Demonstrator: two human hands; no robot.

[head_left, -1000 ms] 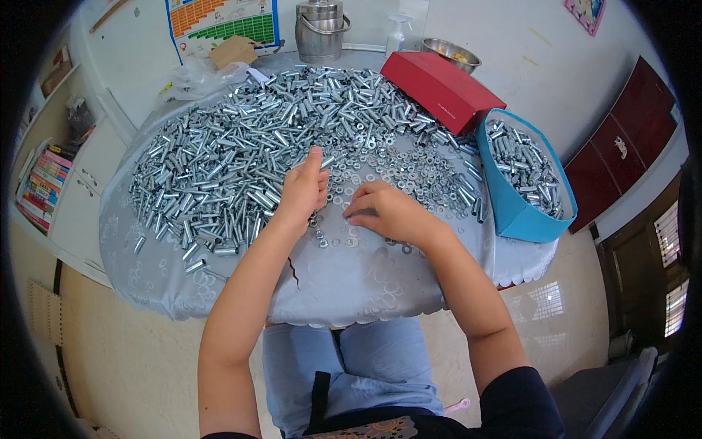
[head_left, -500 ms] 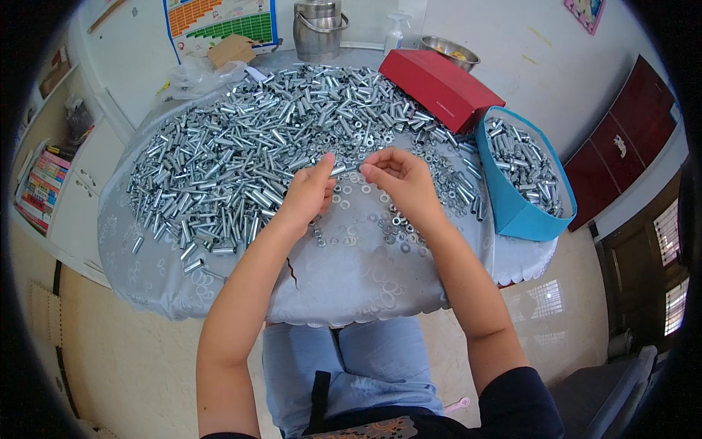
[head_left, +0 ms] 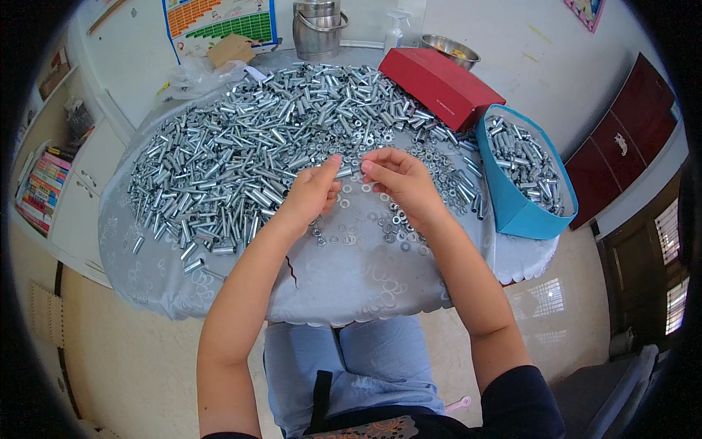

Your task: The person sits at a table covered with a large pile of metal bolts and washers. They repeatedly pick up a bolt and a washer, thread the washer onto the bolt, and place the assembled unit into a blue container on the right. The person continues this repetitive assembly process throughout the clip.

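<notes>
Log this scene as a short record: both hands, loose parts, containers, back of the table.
Left hand: fingers curled around a metal cylinder
Right hand: fingers bent at the cylinder's right end; whether they grip it is unclear
Loose parts: heap of metal pieces across the left and back; washers around the right hand
Containers: blue bin at right, holding metal pieces; red box at its back left
Back: metal pail, spray bottle

A dark short-sleeved shirt (head_left: 521, 404) is showing an orange-brown print (head_left: 395, 426). A black strap (head_left: 320, 395) is lying left of centre over pale blue pants (head_left: 395, 358).
</notes>
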